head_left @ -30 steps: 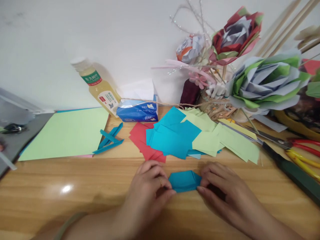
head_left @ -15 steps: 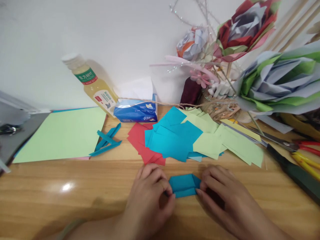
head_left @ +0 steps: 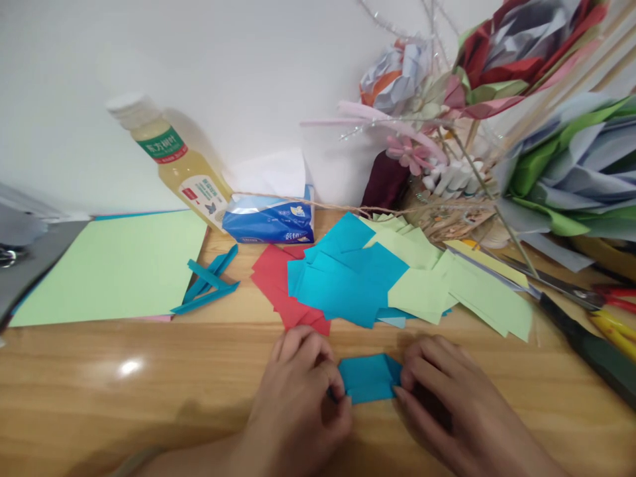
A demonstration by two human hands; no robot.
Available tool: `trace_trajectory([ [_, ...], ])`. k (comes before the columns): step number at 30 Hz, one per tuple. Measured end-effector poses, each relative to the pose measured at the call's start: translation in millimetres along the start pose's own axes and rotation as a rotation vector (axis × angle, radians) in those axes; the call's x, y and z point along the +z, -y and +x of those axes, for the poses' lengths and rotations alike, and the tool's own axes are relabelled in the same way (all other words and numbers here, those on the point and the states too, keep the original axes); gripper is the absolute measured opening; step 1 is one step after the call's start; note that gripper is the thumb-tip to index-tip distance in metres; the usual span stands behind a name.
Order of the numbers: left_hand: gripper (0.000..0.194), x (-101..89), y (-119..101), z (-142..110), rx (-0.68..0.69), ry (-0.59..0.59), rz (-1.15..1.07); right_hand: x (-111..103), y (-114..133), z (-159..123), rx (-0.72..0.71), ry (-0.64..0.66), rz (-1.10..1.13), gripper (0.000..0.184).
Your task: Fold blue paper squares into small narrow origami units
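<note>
A small folded piece of blue paper (head_left: 368,379) lies on the wooden table (head_left: 149,391) near the front edge. My left hand (head_left: 303,387) pinches its left end with curled fingers. My right hand (head_left: 450,391) presses and pinches its right end, fingertips on the fold. Both hands rest on the tabletop with the paper between them.
Behind the hands lies a pile of blue (head_left: 348,278), red (head_left: 273,278) and light green (head_left: 447,285) paper squares. Folded blue strips (head_left: 209,286), a large green sheet (head_left: 114,268), a drink bottle (head_left: 171,165), a tissue pack (head_left: 271,222), paper flowers (head_left: 497,59) and scissors (head_left: 591,298) stand around.
The view has tilted and shifted slightly. My fingers have closed in on the blue paper's ends, and the piece looks a little narrower and flatter than before.
</note>
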State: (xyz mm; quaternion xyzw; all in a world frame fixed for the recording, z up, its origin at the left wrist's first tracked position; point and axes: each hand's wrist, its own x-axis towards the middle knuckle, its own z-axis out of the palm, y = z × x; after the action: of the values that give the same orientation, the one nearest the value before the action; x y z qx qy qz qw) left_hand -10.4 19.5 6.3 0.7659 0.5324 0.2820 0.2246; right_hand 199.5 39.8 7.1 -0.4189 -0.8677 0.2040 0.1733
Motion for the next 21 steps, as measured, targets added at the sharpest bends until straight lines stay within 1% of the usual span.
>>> trace_trajectory([
  [6, 0.013, -0.1, 1.3, -0.2, 0.002, 0.028, 0.031, -0.4, -1.4, -1.5, 0.029, -0.001, 0.051, 0.007],
  [10, 0.014, -1.8, 1.1, -0.4, 0.004, 0.061, 0.036, -3.2, -2.3, -1.4, 0.028, 0.004, 0.107, 0.011],
  [13, 0.016, -4.3, -0.1, 0.5, 0.022, 0.094, 0.010, -4.5, -3.5, -1.7, 0.007, 0.011, 0.127, 0.016],
  [16, 0.015, -6.5, -1.1, 1.4, 0.047, 0.128, -0.003, -1.7, -6.6, -4.4, -0.051, -0.032, 0.116, 0.017],
  [18, 0.016, -6.8, -0.3, 1.6, 0.103, 0.129, 0.025, 1.0, -8.9, -7.4, -0.084, -0.099, 0.062, 0.018],
  [21, 0.024, -4.9, 4.6, 2.0, 0.302, 0.092, 0.089, 0.1, -9.8, -11.4, -0.138, -0.208, -0.115, 0.020],
])
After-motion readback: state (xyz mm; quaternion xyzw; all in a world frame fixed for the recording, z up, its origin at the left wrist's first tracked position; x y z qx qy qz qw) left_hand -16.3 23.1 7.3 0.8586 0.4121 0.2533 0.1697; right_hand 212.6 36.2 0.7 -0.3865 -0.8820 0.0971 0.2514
